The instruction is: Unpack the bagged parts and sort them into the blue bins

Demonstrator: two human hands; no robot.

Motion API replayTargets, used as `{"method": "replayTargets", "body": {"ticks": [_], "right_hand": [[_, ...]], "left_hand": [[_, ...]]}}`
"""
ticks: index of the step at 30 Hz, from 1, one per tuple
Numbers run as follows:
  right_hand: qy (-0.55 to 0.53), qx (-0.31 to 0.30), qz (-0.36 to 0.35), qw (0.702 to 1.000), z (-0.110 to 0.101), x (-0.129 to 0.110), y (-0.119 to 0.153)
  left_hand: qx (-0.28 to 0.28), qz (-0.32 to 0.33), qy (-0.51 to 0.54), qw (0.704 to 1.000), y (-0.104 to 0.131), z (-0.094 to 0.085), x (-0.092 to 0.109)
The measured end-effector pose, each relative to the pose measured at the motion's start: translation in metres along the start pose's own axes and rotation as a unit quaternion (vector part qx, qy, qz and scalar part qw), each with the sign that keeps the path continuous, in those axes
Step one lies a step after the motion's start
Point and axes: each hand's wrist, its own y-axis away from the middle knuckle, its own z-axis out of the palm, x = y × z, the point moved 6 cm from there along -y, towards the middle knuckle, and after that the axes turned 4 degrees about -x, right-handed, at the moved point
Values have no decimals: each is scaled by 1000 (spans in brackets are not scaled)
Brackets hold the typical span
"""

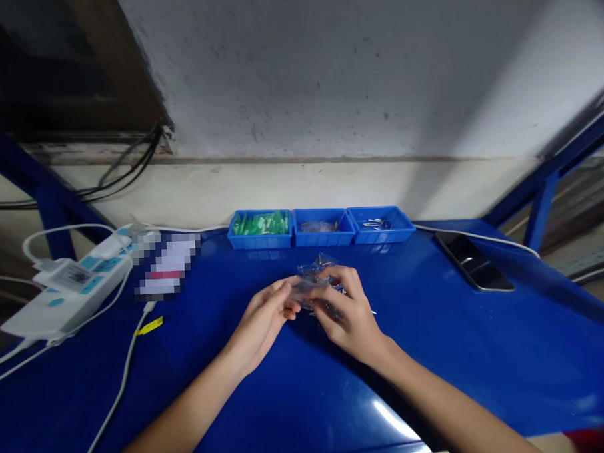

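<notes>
Over the middle of the blue table, a clear plastic bag [299, 291] is pinched between my two hands. My left hand [268, 315] is closed on its left edge, thumb on top and fingers curled beneath. On the other side, my right hand [346, 311] grips it with thumb and fingers bent. Just beyond the fingers lies another clear bag [319, 262] with small copper-coloured and metal pieces in it. Thin shiny metal pieces show around and under my right hand, partly hidden by it.
Three blue bins line the wall: one with green packets [262, 223], one with small brownish pieces [319, 226], one with metal pins [376, 224]. A phone [474, 262] lies right. A white power strip [67, 297], cables and a blurred-out device [168, 266] occupy the left.
</notes>
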Motion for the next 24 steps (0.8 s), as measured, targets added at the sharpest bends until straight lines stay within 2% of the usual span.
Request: {"method": "replayTargets", "body": {"ticks": [3,5,7,9,11,14,18,24], "right_hand": [[-10,-26,21,999,5,4,1],[-61,-36,83,994,7,12,0],[-152,-54,166,973,11,20,1],[-259,-80,232,934,18,23,3],[-336,-101,266,898,25,20,4],[-365,-99,290,879,30,16,6],[-355,-86,310,878,32,19,9],[-211,-103,243,941,28,21,8]], "left_hand": [[40,50,-55,996,4,-7,9],[79,91,-108,987,8,-10,16],[95,115,-146,978,12,-9,22],[88,119,-163,976,14,-6,24],[72,112,-160,978,15,-3,23],[49,97,-157,982,14,1,20],[17,75,-194,978,13,5,15],[17,90,-290,952,11,3,16]]}}
